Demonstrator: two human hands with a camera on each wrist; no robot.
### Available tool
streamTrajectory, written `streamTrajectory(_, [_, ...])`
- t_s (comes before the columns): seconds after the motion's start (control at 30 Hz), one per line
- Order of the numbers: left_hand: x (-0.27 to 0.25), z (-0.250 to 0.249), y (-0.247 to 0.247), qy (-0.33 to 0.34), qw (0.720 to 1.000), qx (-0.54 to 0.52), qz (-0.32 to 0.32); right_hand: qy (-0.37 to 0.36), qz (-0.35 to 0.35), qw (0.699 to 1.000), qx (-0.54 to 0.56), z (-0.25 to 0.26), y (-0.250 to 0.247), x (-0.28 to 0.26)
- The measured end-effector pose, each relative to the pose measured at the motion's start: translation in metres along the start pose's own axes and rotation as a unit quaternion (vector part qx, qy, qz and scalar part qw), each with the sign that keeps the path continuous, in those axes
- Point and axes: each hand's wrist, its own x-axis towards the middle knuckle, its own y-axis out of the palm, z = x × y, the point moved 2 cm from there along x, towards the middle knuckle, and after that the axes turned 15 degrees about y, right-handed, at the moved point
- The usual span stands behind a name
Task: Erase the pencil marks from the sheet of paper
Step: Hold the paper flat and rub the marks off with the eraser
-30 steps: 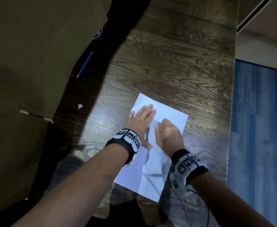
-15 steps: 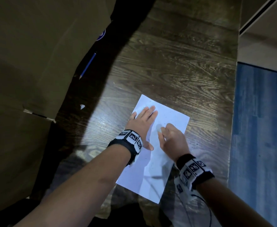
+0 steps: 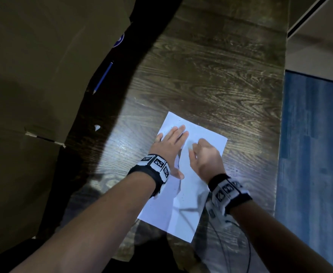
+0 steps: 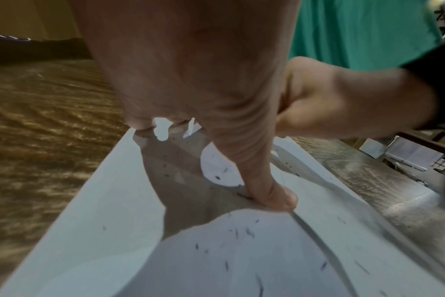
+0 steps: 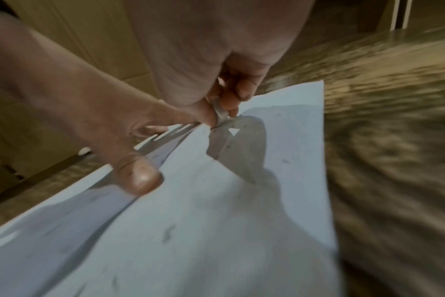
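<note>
A white sheet of paper (image 3: 189, 203) lies on the dark wooden table (image 3: 211, 75). My left hand (image 3: 173, 138) lies flat on its upper left part, fingers straight, thumb (image 4: 267, 191) pressing the sheet. Just to its right, my right hand (image 3: 196, 148) pinches a small grey eraser (image 5: 221, 116) with its tip against the paper (image 5: 241, 221). Dark eraser crumbs (image 4: 249, 233) and faint pencil traces are scattered over the sheet (image 4: 114, 231). The sheet bulges in a ridge between the two hands.
A blue pencil (image 3: 103, 77) lies at the far left beside a large cardboard box (image 3: 33, 75). A small white scrap (image 3: 97, 127) sits left of the sheet. The table's right edge drops to a blue floor (image 3: 315, 154). A thin cable (image 3: 240, 243) hangs from my right wrist.
My right hand with the eraser slid a little toward me and right, then back up the sheet. The left hand and the paper stayed put.
</note>
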Motion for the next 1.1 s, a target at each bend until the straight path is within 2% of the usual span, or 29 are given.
streamTrajectory(0.13, [0.004,0.000,-0.001,-0.008,1.000,-0.011,0.002,0.055,0.008,0.998,-0.007,0.007,0.003,0.016])
streamTrajectory(0.27, [0.002,-0.001,-0.003,-0.007,1.000,-0.011,-0.010,-0.013,-0.005,1.000,0.004,-0.002,-0.002,-0.020])
streamTrajectory(0.37, [0.001,-0.001,-0.002,-0.005,1.000,-0.007,-0.014,-0.009,0.041,0.999,-0.020,-0.008,-0.004,-0.031])
streamTrajectory(0.47, [0.001,-0.001,-0.002,0.004,1.000,-0.012,-0.012,-0.027,0.033,0.999,0.018,-0.007,-0.009,-0.018])
streamTrajectory(0.6, [0.003,0.000,-0.005,-0.015,1.000,0.002,0.003,0.058,0.038,0.997,0.019,-0.001,0.000,0.025])
streamTrajectory(0.67, [0.004,0.002,-0.006,-0.023,1.000,0.008,0.010,0.078,0.041,0.996,0.017,0.000,0.005,0.025])
streamTrajectory(0.73, [0.004,0.003,-0.005,-0.022,1.000,0.001,0.013,0.053,0.049,0.997,0.025,0.002,0.005,0.004])
streamTrajectory(0.8, [0.004,0.004,-0.005,-0.025,1.000,0.002,0.011,-0.018,0.062,0.998,0.027,0.002,-0.001,-0.020])
streamTrajectory(0.87, [0.005,0.004,-0.005,-0.028,1.000,0.002,0.012,-0.069,0.069,0.995,0.025,-0.002,-0.005,-0.020])
streamTrajectory(0.9, [0.005,0.004,-0.005,-0.028,1.000,0.003,0.011,-0.069,0.066,0.995,0.026,0.000,-0.006,-0.008])
streamTrajectory(1.0, [0.006,0.005,-0.004,-0.026,1.000,-0.001,0.016,0.019,0.065,0.998,0.004,0.008,-0.005,0.028])
streamTrajectory(1.07, [0.005,0.005,-0.005,-0.025,0.999,0.000,0.022,0.026,0.055,0.998,0.009,0.011,-0.002,0.024])
streamTrajectory(1.1, [0.005,0.005,-0.005,-0.026,0.999,-0.002,0.024,0.007,0.055,0.998,0.025,0.010,-0.002,0.013])
